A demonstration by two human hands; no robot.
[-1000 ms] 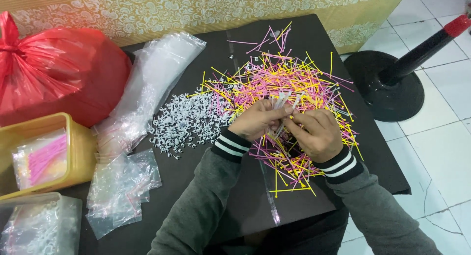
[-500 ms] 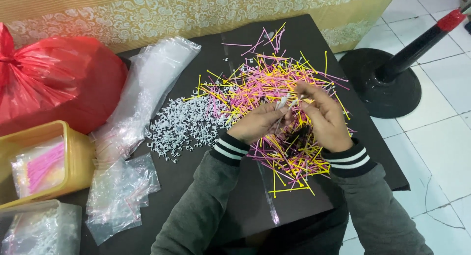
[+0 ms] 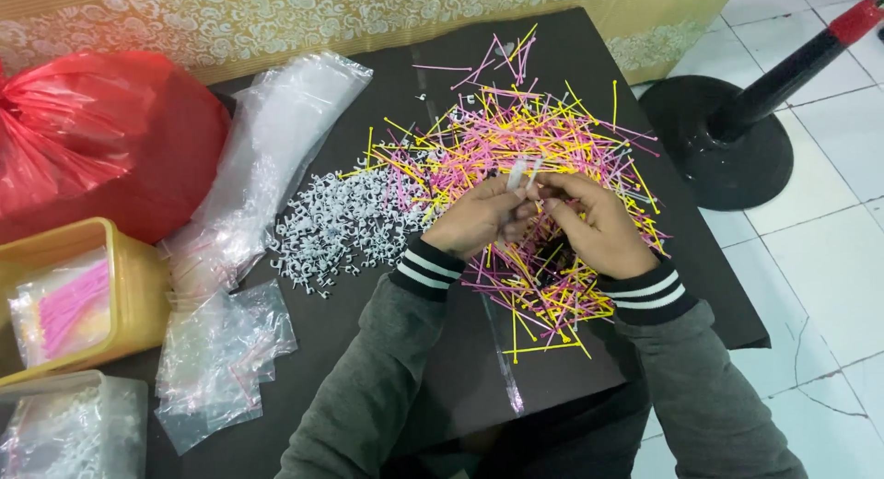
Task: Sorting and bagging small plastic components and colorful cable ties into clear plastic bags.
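Both hands (image 3: 543, 216) pinch sm clear bag (image 3: 521, 173), crumpled.

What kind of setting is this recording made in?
Likely a small home or workshop packing spot: a dark table heaped with pink and yellow sticks, clear plastic bags, on white floor tiles.

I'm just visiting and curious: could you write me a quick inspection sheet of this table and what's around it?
Surface: dark table, mostly covered.
Job's things: small clear piece pinched between left hand and right hand, above a heap of pink and yellow ties; pile of small white clips beside it.
Clutter: clear plastic bags, red bag, yellow tub holding bagged pink ties, clear container.
Fingers: both hands' fingers closed on the clear piece.
Cables: nothing seen.
Surroundings: white tiled floor, black stand base, patterned cloth.
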